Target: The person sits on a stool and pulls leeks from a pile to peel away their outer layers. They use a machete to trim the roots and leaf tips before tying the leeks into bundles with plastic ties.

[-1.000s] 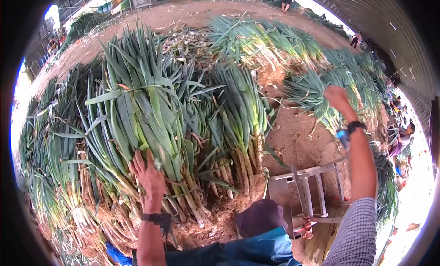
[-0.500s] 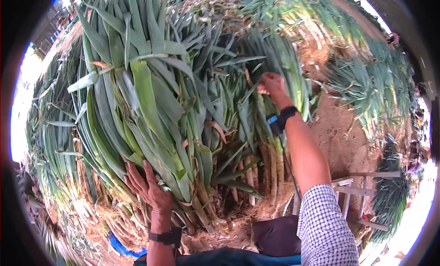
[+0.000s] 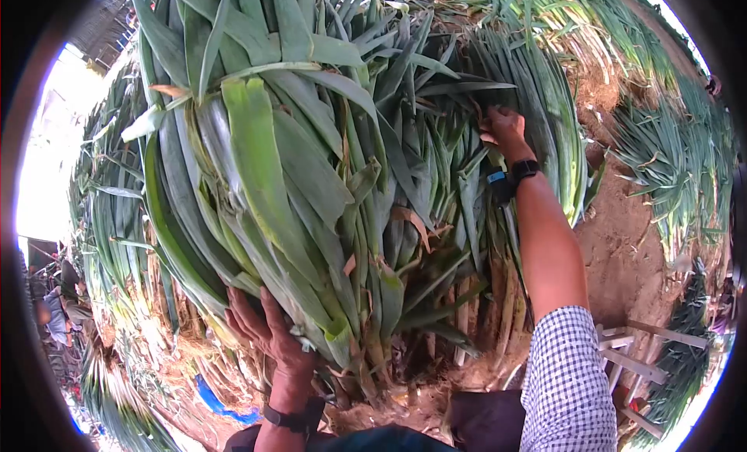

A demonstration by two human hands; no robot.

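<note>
A big bundle of long green leafy stalks (image 3: 257, 179), tied round its upper part by a leaf, fills the left centre. My left hand (image 3: 272, 331) lies against the lower side of this bundle with its fingers spread. Farther up and to the right, my right hand (image 3: 506, 129) is at the leaves of another group of stalks (image 3: 537, 94). Its fingers are curled together; what they hold, if anything, is too small to make out. Both wrists wear dark bands.
More leafy stalks (image 3: 661, 156) lie at the right on brown soil (image 3: 615, 226). A wooden frame (image 3: 646, 366) stands at the lower right. A blue strip (image 3: 222, 401) lies at the lower left. Part of a person (image 3: 56, 316) shows at the far left.
The view has shifted, so most things appear farther right or lower. My left hand stays against the large bundle, and my right hand remains among the leaves.
</note>
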